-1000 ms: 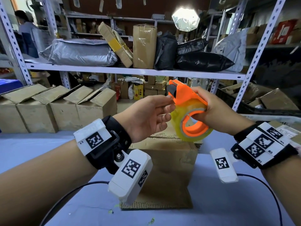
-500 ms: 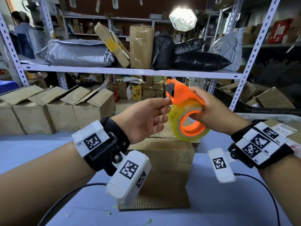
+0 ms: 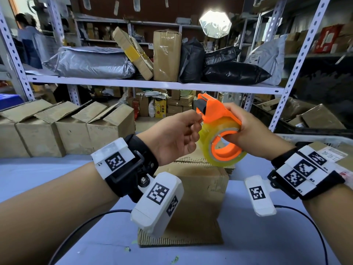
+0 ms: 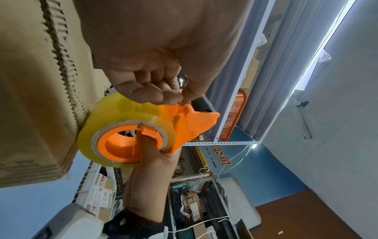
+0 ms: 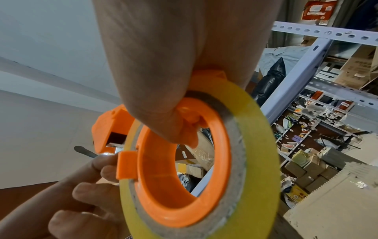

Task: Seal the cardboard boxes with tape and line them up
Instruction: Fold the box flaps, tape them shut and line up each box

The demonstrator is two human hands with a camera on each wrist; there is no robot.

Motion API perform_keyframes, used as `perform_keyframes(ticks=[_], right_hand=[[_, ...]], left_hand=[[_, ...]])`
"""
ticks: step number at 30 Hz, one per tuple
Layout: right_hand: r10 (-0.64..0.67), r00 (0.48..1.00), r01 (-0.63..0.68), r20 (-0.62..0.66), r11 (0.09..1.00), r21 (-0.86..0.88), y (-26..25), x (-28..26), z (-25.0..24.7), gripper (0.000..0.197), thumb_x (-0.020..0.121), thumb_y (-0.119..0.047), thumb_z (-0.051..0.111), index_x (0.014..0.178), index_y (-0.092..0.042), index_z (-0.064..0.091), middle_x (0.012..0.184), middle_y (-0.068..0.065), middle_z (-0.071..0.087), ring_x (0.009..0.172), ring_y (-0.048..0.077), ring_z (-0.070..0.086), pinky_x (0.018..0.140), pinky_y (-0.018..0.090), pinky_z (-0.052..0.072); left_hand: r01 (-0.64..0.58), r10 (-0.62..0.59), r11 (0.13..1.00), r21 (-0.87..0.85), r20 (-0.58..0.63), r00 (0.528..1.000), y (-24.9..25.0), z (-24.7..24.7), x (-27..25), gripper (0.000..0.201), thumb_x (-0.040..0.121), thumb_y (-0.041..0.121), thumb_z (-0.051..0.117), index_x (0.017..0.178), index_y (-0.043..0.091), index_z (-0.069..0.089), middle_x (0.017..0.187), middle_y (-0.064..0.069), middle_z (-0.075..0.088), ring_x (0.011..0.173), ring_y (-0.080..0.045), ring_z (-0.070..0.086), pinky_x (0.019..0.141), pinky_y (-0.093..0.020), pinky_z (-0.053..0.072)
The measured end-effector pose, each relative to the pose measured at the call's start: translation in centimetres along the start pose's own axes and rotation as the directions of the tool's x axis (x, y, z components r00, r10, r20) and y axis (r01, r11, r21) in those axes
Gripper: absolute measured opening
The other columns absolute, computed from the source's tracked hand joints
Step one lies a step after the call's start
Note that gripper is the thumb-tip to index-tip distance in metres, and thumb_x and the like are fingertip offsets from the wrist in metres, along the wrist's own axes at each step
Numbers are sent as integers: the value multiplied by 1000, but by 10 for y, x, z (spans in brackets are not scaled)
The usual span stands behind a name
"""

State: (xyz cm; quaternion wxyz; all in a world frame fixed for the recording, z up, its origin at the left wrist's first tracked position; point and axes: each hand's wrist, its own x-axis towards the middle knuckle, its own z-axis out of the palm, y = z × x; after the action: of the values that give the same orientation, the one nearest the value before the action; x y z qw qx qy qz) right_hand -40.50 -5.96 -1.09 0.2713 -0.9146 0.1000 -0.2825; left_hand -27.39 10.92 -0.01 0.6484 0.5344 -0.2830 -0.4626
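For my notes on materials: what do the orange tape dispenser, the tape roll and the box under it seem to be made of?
Tape dispenser: looks like moulded plastic, matte orange, with crisp edges and tabs.
Tape roll: seemingly clear plastic film, glossy, yellowish in layers, on a grey, probably paper core.
Box: corrugated cardboard, dull brown; fluted edges show.

Both forearms raised chest-high, right hand [image 3: 246, 129] curled in a grip, left hand [image 3: 172, 136] pinching thumb to forefinger.

Glossy orange plastic dispenser [image 3: 219, 115]; shiny translucent yellow tape [image 3: 207, 150]; matt, rough corrugated cardboard box [image 3: 200, 197]; smooth painted metal shelf [image 3: 152, 84].
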Motion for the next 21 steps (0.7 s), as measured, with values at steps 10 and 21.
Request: perform_keyframes(ticks=[10,21], right_hand=[[7,1000,-6,22,999,-32,-3,3,2,63,85,1,66,130,-40,50,107,-17,66,92,3,64,74,31,52],[0,1000,2,29,997,-78,-8,6,6,64,82,1,68,126,-44,52,108,-18,67,94,3,65,76,32,54]], left_hand=[[-18,29,994,111,-105,994,3,-6,-6,17,94,20,56,78,22,55,63,9,44,47,-5,38,38,-16,30],[-75,93,990,119,-149,984,-4,-18,-19,18,96,23,57,78,25,54,62,10,41,48,-5,36,38,-17,28]])
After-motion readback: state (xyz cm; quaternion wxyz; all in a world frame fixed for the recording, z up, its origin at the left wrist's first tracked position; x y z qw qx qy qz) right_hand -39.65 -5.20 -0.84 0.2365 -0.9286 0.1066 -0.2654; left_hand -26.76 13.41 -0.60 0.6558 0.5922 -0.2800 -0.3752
